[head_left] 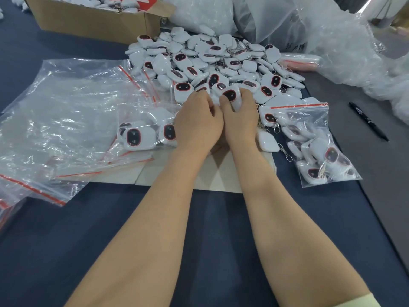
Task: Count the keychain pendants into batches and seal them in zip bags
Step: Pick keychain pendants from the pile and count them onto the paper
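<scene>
Reaching side by side into the near edge of a heap of white, rounded-square plastic keychain pendants with dark, red-rimmed oval faces (212,63), both bare hands touch each other above the dark blue table cover (199,229). The right hand (240,116) has its thumb and fingers curled round a single pendant (230,96), which lies face up. The left hand (199,120) has its fingers bent down among the pendants; whether they clamp anything I cannot tell. Just left of it lies a clear zip bag with a red seal strip (141,131) holding a few pendants, beside a spread of empty clear zip bags (66,120). To the right a filled zip bag (316,151) lies flat, with a black marker pen (368,121) beyond it. A brown cardboard box (95,21) stands at the back left and crumpled clear plastic sacks (332,41) at the back right.
</scene>
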A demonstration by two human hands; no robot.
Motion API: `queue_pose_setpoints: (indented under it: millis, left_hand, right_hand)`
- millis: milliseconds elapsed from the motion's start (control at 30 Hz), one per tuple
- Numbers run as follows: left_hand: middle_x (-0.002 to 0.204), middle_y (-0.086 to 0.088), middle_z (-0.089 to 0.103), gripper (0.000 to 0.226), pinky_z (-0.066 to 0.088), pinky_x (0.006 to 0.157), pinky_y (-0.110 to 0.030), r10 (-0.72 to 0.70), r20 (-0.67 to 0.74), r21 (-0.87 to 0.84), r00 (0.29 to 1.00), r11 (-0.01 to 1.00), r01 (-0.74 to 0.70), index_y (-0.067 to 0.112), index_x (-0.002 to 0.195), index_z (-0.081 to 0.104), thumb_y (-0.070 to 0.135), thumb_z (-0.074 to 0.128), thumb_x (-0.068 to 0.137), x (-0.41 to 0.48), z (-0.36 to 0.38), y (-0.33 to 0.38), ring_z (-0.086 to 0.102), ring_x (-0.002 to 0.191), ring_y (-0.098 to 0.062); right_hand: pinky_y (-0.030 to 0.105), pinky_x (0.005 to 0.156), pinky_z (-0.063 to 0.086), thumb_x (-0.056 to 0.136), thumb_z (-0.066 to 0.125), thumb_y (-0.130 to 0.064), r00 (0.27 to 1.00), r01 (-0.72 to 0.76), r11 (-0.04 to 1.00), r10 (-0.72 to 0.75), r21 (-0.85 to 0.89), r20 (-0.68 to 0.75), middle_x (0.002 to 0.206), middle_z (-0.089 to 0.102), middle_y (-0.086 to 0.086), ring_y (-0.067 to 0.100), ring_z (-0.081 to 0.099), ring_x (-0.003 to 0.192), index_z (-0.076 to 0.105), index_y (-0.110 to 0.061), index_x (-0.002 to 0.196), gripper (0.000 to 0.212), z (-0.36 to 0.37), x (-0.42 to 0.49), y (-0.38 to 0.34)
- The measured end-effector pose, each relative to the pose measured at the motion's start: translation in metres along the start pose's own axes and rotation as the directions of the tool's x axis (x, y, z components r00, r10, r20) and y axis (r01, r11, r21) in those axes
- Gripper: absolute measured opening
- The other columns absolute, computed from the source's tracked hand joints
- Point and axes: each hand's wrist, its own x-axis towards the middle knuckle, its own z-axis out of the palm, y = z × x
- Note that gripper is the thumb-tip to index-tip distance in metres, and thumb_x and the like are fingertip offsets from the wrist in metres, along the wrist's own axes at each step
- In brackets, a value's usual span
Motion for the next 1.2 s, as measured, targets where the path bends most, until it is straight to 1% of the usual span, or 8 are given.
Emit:
queue_pose_setpoints:
  millis: [100, 233, 400, 567, 667, 900, 1067, 1200]
  left_hand:
    - [0.092, -0.004, 0.060, 0.014, 0.042, 0.068, -0.033, -0.009, -0.003, -0.005, 1.000, 1.000, 0.009, 0.011, 0.087, 0.055, 0.023, 0.049, 0.091, 0.000, 0.000, 0.000, 0.054, 0.082, -0.024]
    - [0.092, -0.005, 0.060, 0.015, 0.044, 0.069, -0.036, -0.003, -0.002, 0.002, 1.000, 1.000, 0.003, 0.011, 0.087, 0.055, 0.023, 0.049, 0.091, 0.000, 0.000, 0.000, 0.054, 0.081, -0.025]
    - [0.091, -0.005, 0.059, 0.015, 0.045, 0.069, -0.037, 0.001, -0.007, 0.001, 1.000, 1.000, -0.001, 0.010, 0.087, 0.055, 0.024, 0.049, 0.091, 0.000, 0.001, 0.000, 0.055, 0.080, -0.025]
    - [0.093, -0.003, 0.060, 0.015, 0.043, 0.068, -0.034, 0.009, -0.008, 0.008, 1.000, 1.000, -0.009, 0.011, 0.089, 0.056, 0.024, 0.050, 0.091, -0.001, 0.001, 0.000, 0.055, 0.081, -0.023]
    - [0.093, -0.003, 0.060, 0.016, 0.043, 0.068, -0.035, 0.002, 0.001, 0.016, 1.000, 1.000, -0.002, 0.011, 0.089, 0.057, 0.025, 0.049, 0.091, 0.000, 0.002, 0.001, 0.055, 0.081, -0.023]
    - [0.095, -0.004, 0.061, 0.015, 0.041, 0.070, -0.034, 0.000, -0.007, 0.015, 1.000, 1.000, 0.000, 0.011, 0.089, 0.057, 0.025, 0.050, 0.091, -0.001, 0.001, 0.000, 0.055, 0.084, -0.024]
    - [0.093, -0.002, 0.060, 0.014, 0.041, 0.068, -0.033, -0.010, -0.017, -0.018, 1.000, 1.000, 0.010, 0.012, 0.088, 0.055, 0.025, 0.050, 0.091, -0.001, 0.001, 0.001, 0.054, 0.082, -0.022]
    - [0.092, 0.000, 0.062, 0.010, 0.040, 0.069, -0.027, -0.055, -0.042, -0.101, 0.998, 0.994, 0.051, 0.015, 0.086, 0.055, 0.023, 0.052, 0.090, 0.001, -0.002, 0.003, 0.054, 0.082, -0.017]
  right_hand:
    - [0.023, 0.068, 0.032, 0.091, 0.061, -0.018, 0.998, -0.041, 0.997, 0.038, 0.071, 0.042, 0.073, 0.049, -0.012, 0.001, 0.045, 0.069, 0.049, -0.015, 0.083, 0.015, 0.000, 0.001, -0.002]
    - [0.039, 0.076, 0.050, 0.090, 0.062, -0.010, 0.992, -0.087, 0.967, 0.062, 0.238, 0.113, 0.081, 0.056, 0.009, 0.017, 0.054, 0.077, 0.053, -0.002, 0.085, 0.013, -0.003, 0.003, -0.002]
    - [0.018, 0.058, 0.049, 0.091, 0.060, -0.008, 0.987, -0.133, 0.924, 0.091, 0.358, 0.130, 0.082, 0.060, 0.009, 0.001, 0.062, 0.058, 0.054, -0.005, 0.087, 0.008, -0.004, 0.004, -0.002]
    - [0.029, 0.070, 0.054, 0.100, 0.046, -0.015, 0.954, -0.299, 0.806, 0.247, 0.512, 0.168, 0.099, 0.064, 0.011, 0.013, 0.063, 0.066, 0.057, -0.007, 0.095, 0.014, -0.003, 0.009, -0.001]
    - [0.025, 0.069, 0.055, 0.100, 0.046, -0.014, 0.964, -0.263, 0.839, 0.210, 0.476, 0.163, 0.101, 0.064, 0.013, 0.017, 0.063, 0.075, 0.058, -0.003, 0.099, 0.016, -0.003, 0.009, 0.000]
    - [0.023, 0.064, 0.054, 0.097, 0.045, -0.006, 0.950, -0.305, 0.843, 0.238, 0.444, 0.201, 0.101, 0.066, 0.003, 0.005, 0.064, 0.071, 0.058, -0.009, 0.108, 0.017, -0.003, 0.012, 0.003]
    - [0.040, 0.088, 0.056, 0.095, 0.048, 0.001, 0.969, -0.190, 0.939, 0.132, 0.286, 0.209, 0.110, 0.068, 0.014, 0.022, 0.068, 0.094, 0.061, -0.008, 0.103, 0.017, -0.003, 0.009, 0.001]
    - [0.032, 0.084, 0.055, 0.095, 0.050, -0.002, 0.976, -0.157, 0.957, 0.113, 0.245, 0.184, 0.109, 0.066, 0.013, 0.012, 0.065, 0.088, 0.058, -0.005, 0.108, 0.015, -0.005, 0.011, -0.004]
